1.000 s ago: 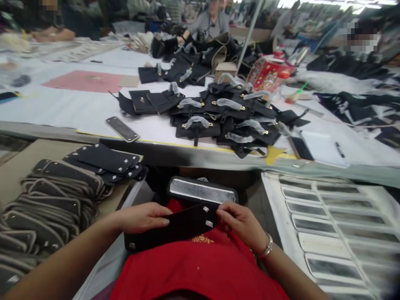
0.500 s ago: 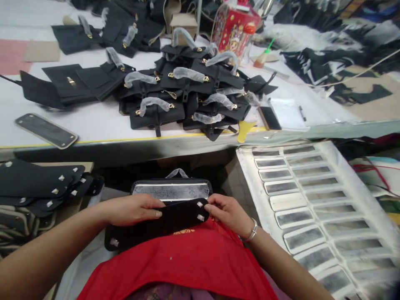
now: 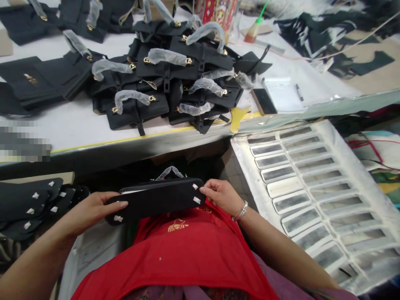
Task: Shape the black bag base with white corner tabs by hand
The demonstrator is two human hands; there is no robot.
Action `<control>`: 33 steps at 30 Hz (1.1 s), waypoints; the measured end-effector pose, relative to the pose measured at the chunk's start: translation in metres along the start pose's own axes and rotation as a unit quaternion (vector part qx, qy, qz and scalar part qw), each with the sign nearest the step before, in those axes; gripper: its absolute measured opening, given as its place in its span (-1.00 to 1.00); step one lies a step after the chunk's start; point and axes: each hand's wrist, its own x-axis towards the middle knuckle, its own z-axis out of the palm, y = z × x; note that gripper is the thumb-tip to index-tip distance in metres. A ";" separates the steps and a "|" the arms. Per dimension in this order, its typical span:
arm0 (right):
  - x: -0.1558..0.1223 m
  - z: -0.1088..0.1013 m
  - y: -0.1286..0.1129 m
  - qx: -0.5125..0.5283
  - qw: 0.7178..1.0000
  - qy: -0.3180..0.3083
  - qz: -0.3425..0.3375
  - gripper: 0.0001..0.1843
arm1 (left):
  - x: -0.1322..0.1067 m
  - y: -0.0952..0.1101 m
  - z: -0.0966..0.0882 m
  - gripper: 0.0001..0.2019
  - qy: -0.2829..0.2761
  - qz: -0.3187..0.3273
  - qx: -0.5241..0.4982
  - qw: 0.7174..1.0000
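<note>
Both of your hands are closed on one black panel point(image 3: 156, 199), held level across your lap just above the red apron point(image 3: 187, 254). Your left hand point(image 3: 90, 208) clasps the left end, thumb on top and fingers under. Your right hand point(image 3: 220, 195) pinches the right end with its fingertips; a bracelet point(image 3: 240, 211) sits on that wrist.

The panel is long, narrow and round-ended. It spans from hand to hand without sagging, so it is probably stiff board under a soft skin, and light. Small pale tabs point(image 3: 196, 200) stand out near each end. They look like thin metal, so keep your fingertips beside them, not on them; they could bend or prick. The ends are the best places to hold, as a grip at the middle would give less control over the tilt. The face looks matt and not slippery.

Just behind the panel, and partly hidden by it, is a dark bag point(image 3: 137, 188) with a wrapped handle point(image 3: 169, 171) arching over it.

To your left lies a stack point(image 3: 28, 200) of similar panels, tabs up. To your right a white tray point(image 3: 343, 166) carries rows of grey plates point(image 3: 278, 173).

Beyond your hands is the table point(image 3: 78, 121), with a heap of black bags point(image 3: 165, 79), their handles wrapped in film. Near its right edge are a phone point(image 3: 264, 101) and a notepad point(image 3: 283, 93).
</note>
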 end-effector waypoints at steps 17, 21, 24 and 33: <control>0.008 -0.009 0.004 -0.138 0.989 0.027 -0.046 -0.72 | 0.009 -0.002 0.007 -0.58 0.028 -0.046 0.033 0.998; 0.008 -0.010 0.003 -0.137 0.989 0.025 -0.040 -0.73 | 0.008 0.002 0.009 -0.55 0.032 -0.055 0.017 0.998; 0.008 -0.010 0.002 -0.132 0.990 0.024 -0.032 -0.74 | 0.007 0.004 0.009 -0.53 0.045 -0.055 0.020 0.997; 0.003 -0.007 -0.006 -0.169 0.984 0.044 -0.025 -0.73 | 0.000 0.014 0.011 -0.60 0.059 -0.054 0.028 0.996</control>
